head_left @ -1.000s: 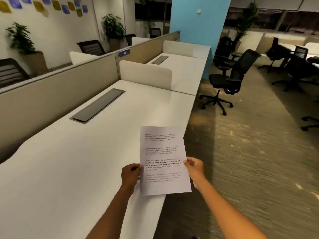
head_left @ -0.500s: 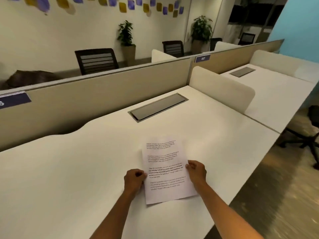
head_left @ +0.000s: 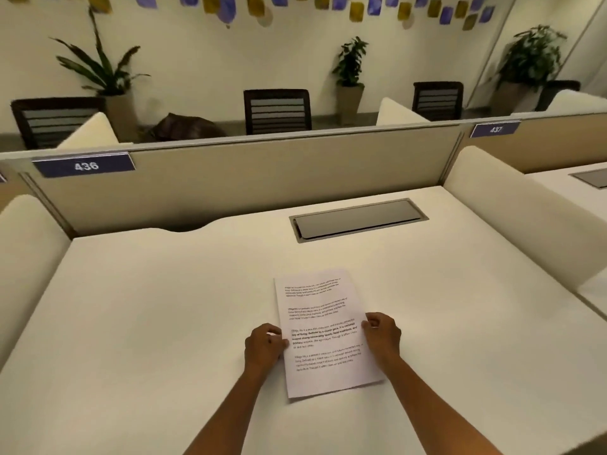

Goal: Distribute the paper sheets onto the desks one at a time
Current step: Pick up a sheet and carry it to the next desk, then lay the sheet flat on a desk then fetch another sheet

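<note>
Setting a printed sheet down at desk 436

Both hands, left hand (head_left: 264, 345) and right hand (head_left: 382, 333), are pinching the printed paper sheet (head_left: 323, 333) by its side edges, low over the white tabletop (head_left: 147, 323); releasing both sides together should be keeping it square, with open room lying all around, the cable hatch (head_left: 358, 219) well beyond.

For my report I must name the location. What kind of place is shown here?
Most likely an open-plan office. White desks stand in a row, split by beige partition panels with numbered plates, 436 and 437. Office chairs and potted plants line the wall behind.
</note>
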Tool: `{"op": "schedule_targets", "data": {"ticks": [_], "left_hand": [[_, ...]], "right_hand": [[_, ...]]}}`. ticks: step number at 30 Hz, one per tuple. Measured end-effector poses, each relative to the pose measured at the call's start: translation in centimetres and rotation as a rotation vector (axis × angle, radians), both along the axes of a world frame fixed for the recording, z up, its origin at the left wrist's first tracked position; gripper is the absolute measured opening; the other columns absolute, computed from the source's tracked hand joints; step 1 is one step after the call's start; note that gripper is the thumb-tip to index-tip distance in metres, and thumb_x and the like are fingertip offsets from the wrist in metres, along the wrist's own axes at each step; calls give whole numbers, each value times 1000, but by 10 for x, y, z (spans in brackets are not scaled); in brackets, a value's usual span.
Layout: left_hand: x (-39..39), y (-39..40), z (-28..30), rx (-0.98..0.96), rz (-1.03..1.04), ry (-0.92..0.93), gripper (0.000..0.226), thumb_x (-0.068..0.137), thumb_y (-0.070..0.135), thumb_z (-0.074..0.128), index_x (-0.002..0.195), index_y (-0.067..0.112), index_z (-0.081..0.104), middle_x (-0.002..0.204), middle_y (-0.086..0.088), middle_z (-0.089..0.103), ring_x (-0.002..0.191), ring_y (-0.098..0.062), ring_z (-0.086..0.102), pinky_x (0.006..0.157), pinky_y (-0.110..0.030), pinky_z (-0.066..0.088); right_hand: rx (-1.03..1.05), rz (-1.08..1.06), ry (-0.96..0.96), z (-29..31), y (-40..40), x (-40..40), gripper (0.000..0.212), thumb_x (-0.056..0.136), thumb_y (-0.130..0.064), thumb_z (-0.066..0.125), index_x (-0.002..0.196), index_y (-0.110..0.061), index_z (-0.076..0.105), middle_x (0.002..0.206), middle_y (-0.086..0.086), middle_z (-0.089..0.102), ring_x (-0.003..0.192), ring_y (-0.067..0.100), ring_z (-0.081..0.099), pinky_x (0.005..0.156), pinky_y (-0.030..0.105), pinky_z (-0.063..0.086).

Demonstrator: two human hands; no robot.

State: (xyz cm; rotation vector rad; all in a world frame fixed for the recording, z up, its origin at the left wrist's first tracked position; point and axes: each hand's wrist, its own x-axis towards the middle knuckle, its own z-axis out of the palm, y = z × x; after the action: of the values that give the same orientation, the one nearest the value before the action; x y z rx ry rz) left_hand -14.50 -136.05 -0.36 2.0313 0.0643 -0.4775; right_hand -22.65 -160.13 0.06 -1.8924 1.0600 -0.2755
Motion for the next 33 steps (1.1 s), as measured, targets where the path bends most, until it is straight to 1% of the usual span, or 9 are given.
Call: {"op": "schedule_targets", "data": {"ticks": [5,7,9,13,16,19,25,30,33], "left_hand": [[-4,-9,-7,72,-15,-32,28,66,11,82,84,20,62,68,-3,72,61,-20,69,71,-43,60],[-4,-8,-8,119,-45,-41,36,65,14,84,93,19,62,64,0,71,63,-18,69,73,-41,58],[-5,-6,-9,185,-71,-54,46,63,20,84,102,20,60,66,2,70,72,-20,69,76,-39,56],[-12,-6,-7,267,-117,-100,63,67,33,81,123,25,53,91,-3,65,93,-26,62,81,-36,51],[-17,-8,-6,342,-216,-171,75,75,45,76,140,27,42,116,-5,48,104,-26,58,88,-34,47],[-23,-10,-7,439,-308,-194,72,83,49,66,145,28,36,120,-6,38,105,-25,56,89,-33,48],[-27,-13,-6,542,-363,-206,68,89,50,57,148,29,32,125,-9,36,107,-26,56,92,-34,48],[-32,-6,-4,478,-297,-257,69,91,50,54,151,30,25,118,-9,39,100,-25,57,86,-33,48],[-39,3,-2,510,-240,-345,68,92,51,49,151,26,27,118,-8,41,100,-23,54,82,-32,48]], "right_hand": [[-38,53,51,-11,-13,6,26,90,-9,61,114,-6,68,111,13,71,106,31,64,93,35,49],[-74,77,54,-14,-13,6,25,89,-11,61,112,-7,68,108,11,72,104,31,64,89,34,49],[-141,111,64,-17,-13,5,23,88,-11,61,110,-7,69,104,11,71,101,31,64,86,35,51],[-276,148,91,-24,-8,-1,32,89,-17,62,120,-11,63,116,12,61,109,33,53,93,41,46],[-357,195,82,-28,-5,-5,32,90,-20,61,122,-16,64,123,9,57,113,31,50,96,43,43],[-417,268,109,-32,-6,-9,30,90,-23,61,120,-20,66,128,6,55,115,30,49,96,43,41],[-466,363,165,-36,-11,-16,33,92,-32,58,124,-25,64,137,3,48,121,27,44,99,42,37],[-427,361,84,-34,-12,-20,45,93,-40,55,136,-25,54,140,5,46,123,27,45,101,43,38],[-473,349,25,-30,-9,-24,51,93,-44,54,139,-24,48,145,7,44,128,28,43,104,45,37]]}}
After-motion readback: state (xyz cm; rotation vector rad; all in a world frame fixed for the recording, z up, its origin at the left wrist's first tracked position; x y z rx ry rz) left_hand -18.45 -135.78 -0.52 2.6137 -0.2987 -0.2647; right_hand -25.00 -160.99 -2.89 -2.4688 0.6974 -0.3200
